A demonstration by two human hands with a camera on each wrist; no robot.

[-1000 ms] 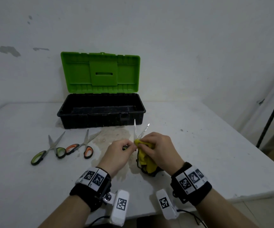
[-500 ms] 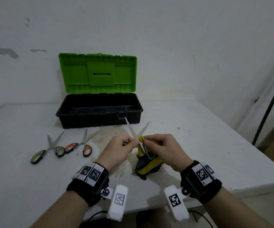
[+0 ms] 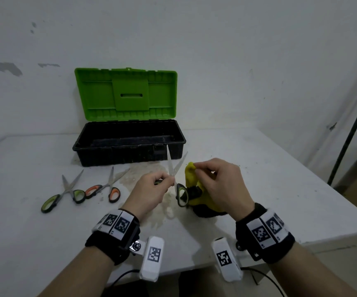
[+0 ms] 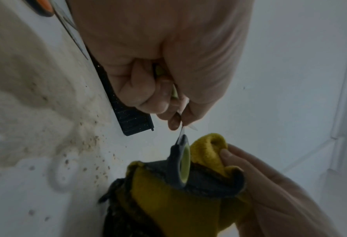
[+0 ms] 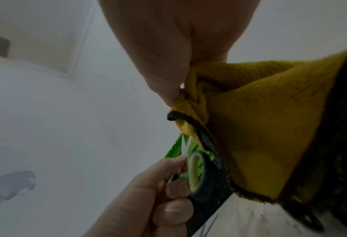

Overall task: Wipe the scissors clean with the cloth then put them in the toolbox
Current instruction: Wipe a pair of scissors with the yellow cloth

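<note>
Left hand grips open scissors; right hand pinches cloth beside blades

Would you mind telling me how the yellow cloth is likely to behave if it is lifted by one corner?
The cloth will probably hang limp: it already folds and sags below the right hand pinching it. It looks light, since a fingertip pinch holds it up. Its textured weave, seen in the right wrist view, suggests it should not slip easily.

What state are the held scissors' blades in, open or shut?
Open. In the head view the scissors in the left hand show two blades spread in a V, tips pointing up toward the toolbox.
</note>
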